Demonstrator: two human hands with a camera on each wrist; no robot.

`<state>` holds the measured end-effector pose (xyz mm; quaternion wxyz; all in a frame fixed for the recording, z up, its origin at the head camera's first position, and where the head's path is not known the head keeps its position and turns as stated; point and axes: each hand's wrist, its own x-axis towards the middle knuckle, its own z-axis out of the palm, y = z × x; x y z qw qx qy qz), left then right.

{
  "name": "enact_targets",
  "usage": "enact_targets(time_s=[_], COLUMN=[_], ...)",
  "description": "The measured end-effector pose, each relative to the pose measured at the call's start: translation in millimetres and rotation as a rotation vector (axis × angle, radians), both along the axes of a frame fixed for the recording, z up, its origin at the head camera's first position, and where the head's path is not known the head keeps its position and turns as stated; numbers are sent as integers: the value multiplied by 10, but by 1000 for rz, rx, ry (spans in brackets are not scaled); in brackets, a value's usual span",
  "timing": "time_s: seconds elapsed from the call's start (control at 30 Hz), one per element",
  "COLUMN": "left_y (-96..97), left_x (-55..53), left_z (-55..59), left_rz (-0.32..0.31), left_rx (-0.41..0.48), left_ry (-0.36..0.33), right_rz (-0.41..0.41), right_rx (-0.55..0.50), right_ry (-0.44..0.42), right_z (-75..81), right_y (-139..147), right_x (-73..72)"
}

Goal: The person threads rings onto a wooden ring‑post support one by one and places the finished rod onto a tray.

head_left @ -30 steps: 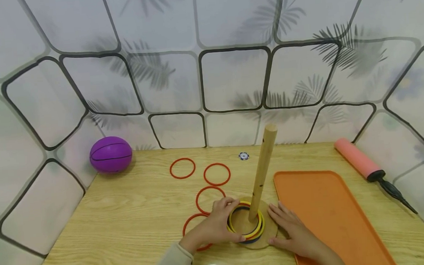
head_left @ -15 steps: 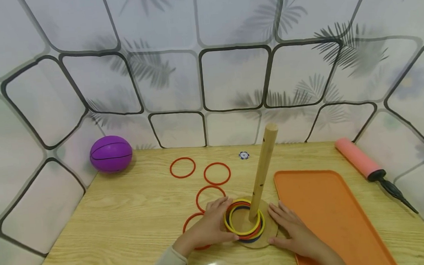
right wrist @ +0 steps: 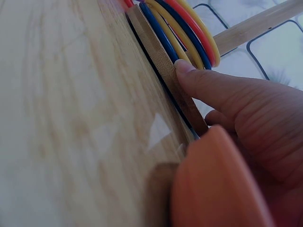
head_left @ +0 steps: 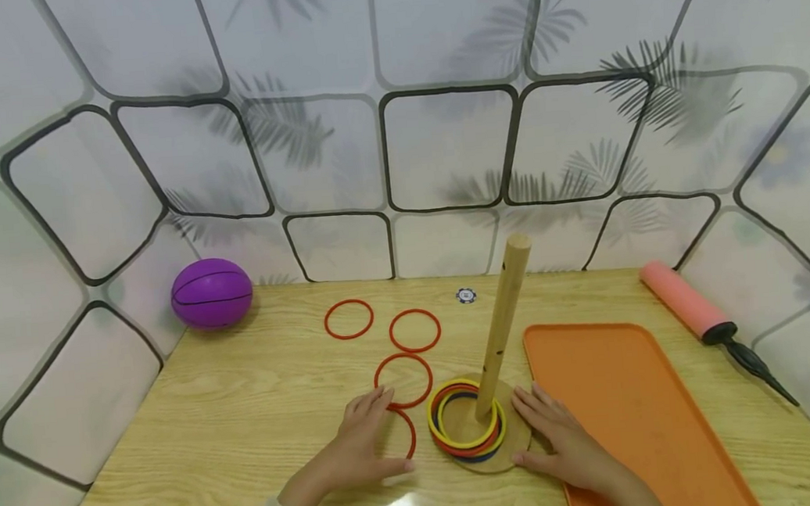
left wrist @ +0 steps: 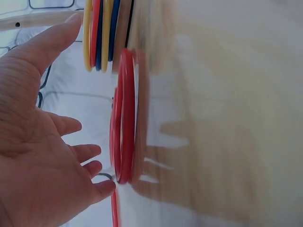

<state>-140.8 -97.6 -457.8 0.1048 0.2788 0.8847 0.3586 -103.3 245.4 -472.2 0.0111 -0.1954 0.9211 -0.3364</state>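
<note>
A wooden ring-toss stand has a round base (head_left: 518,425) and a tilted-looking peg (head_left: 502,324). Stacked around the peg are yellow, red and blue rings (head_left: 433,427). My right hand (head_left: 562,442) holds the base at its right edge, thumb in front and fingers behind; in the right wrist view the thumb (right wrist: 208,82) presses the base's edge. My left hand (head_left: 358,444) is spread and empty over the nearest red ring (head_left: 412,433), partly hiding it. The left wrist view shows this red ring (left wrist: 127,118) beside the fingertips, apart from the thumb.
Three more red rings lie farther back, one a far-left red ring (head_left: 350,338). An orange tray (head_left: 619,395) lies right of the stand, under the right wrist. A purple ball (head_left: 212,294), a poker chip (head_left: 466,296) and a pink hand pump (head_left: 683,302) sit near the patterned walls.
My left hand let go of a yellow ring on top of the stack and moved left, over the nearest red ring. The right hand stays at the base.
</note>
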Motion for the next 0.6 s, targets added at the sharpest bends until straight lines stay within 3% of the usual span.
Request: enact_targets(time_s=[0.17,0.37,0.6], left_y=[-96,-153,-169], left_x=[63,108,141], left_z=[16,22,14], left_rz=[24,7,54], left_rx=[-20,-39,-23], left_ry=[-14,-21,-57], right_rz=[-1,1,4], right_rx=[1,-6,2], right_ry=[-2,1,13], right_z=[-7,-11,-35], right_y=[3,6,12], right_x=[-3,-6,-10])
